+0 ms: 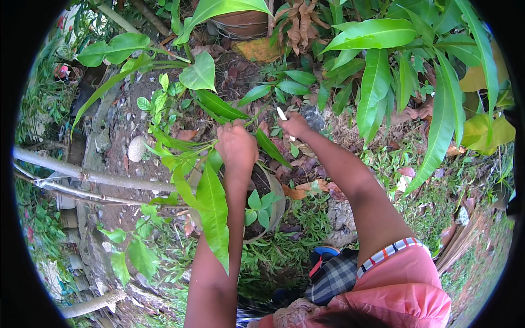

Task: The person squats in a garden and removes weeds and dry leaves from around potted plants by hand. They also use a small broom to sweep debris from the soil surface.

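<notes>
My left hand (236, 144) is closed around leafy green stems (207, 146), whose long leaves (211, 205) hang over my left forearm. To its right, my right hand (293, 126) grips a thin tool by its white handle (281, 113). The white part shows above and below my fingers; the rest of the tool cannot be made out. Between and above the hands are more narrow leaves (219, 104). Below my left hand stands a round pot (279, 205) with a small leafy plant (261, 208) in it, partly hidden by my forearm.
Large mango-like leaves (375, 82) hang at upper right. A bare branch (102, 176) reaches in from the left. A pale stone (137, 148) lies on the soil, a brown clay pot (242, 24) stands at the top, and a grey rock (313, 118) is beside my right hand.
</notes>
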Demonstrator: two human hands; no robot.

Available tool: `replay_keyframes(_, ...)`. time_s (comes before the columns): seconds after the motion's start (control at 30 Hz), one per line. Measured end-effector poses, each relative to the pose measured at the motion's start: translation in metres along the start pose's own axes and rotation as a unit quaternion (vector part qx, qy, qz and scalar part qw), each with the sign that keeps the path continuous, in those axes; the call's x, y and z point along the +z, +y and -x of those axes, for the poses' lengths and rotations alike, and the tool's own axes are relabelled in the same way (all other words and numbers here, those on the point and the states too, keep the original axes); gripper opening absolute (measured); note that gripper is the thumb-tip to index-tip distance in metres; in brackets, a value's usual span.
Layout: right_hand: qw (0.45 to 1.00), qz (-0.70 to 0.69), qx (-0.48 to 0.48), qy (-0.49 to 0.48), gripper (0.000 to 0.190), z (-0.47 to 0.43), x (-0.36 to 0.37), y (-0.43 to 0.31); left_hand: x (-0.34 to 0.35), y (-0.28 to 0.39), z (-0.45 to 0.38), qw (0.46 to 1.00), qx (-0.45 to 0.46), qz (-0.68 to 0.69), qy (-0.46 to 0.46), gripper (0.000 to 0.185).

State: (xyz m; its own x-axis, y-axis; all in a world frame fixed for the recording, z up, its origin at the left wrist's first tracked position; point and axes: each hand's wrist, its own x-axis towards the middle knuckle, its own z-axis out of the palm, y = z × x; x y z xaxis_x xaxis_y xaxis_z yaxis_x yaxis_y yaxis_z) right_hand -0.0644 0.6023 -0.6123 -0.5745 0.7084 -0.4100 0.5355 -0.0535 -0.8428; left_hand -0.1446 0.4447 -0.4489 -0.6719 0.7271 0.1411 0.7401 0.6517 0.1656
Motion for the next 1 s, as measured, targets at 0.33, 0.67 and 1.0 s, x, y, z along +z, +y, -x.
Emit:
replay_keyframes(0.33,0.928,-0.343,0.113,-0.088,0.023,-0.011,0.003,0.000,0.004,-0.002,-0.002,1.000,0.024,-0.014,0.001,0.019)
replay_keyframes(0.67,0.957,-0.183,0.112,-0.195,0.054,0.098,-0.049,0.022,0.005,-0.008,0.002,0.998,0.031,0.004,0.057,0.028)
replay_keyframes(1.0,0.779,0.419,0.167,-0.435,0.080,0.143,-0.142,0.010,-0.010,-0.003,0.002,0.996,0.051,-0.016,-0.074,0.030)
